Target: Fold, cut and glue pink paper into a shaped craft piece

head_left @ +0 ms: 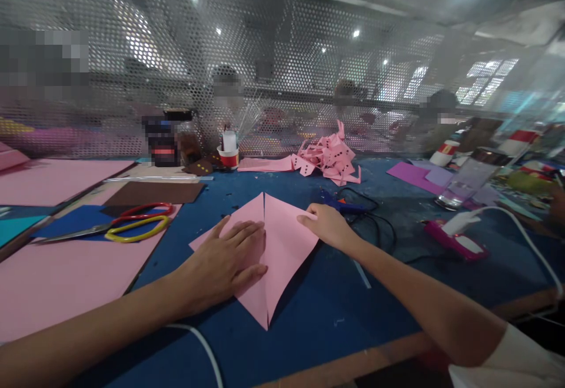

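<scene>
A folded sheet of pink paper lies before me on the blue table, its two flaps meeting along a middle line. My left hand rests flat on the left flap, fingers stretched toward that line. At the right corner, my right hand pinches the paper's edge between thumb and fingers. The right flap curves up a little from the table near its lower edge.
Scissors with red and yellow handles lie on paper sheets at left. Behind are a pile of pink cut paper shapes and a paper cup. A blue glue gun, a magenta device and a clear bottle are at right.
</scene>
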Demonstrator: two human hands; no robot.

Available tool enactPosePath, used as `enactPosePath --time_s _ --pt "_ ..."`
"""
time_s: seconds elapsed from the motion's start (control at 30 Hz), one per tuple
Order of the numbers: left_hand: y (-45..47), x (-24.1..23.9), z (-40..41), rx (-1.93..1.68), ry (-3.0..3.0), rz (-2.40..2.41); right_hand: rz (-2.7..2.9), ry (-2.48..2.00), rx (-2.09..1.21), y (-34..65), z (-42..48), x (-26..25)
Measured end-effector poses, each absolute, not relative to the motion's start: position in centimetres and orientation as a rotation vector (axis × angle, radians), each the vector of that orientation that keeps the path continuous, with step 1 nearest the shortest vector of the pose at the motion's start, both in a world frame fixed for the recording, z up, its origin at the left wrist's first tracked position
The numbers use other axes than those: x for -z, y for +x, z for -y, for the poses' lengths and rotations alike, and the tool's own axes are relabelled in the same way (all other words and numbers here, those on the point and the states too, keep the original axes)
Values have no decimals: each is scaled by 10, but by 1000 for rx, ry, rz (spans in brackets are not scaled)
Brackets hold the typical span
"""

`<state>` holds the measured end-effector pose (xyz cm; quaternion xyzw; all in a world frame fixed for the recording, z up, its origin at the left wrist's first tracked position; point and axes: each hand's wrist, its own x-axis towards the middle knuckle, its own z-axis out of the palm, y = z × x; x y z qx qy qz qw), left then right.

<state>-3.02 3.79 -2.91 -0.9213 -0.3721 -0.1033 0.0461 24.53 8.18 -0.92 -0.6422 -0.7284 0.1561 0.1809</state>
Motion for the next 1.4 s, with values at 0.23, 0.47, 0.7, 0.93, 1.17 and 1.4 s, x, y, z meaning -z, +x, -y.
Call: enactPosePath --time_s 0.23,0.47,0.7,0.93,1.17,1.4 --pt "-29 26 -36 292 -2813 1134 2071 -1831 -445 244 -80 8" --pt "-29 26 -36 262 -2809 1129 2089 -1786 -434 246 -81 10" --pt "-28 26 -35 286 -2801 1148 2076 -1800 -437 247 -82 9" --pt "-29 26 -29 329 -2780 1097 2025 -1796 -455 246 -82 7" --pt "-30 27 -35 331 -2793 1104 1965 -1754 -570 250 -84 6" --pt "-30 26 -36 375 -2791 1116 1964 -1780 -581 248 -83 4"
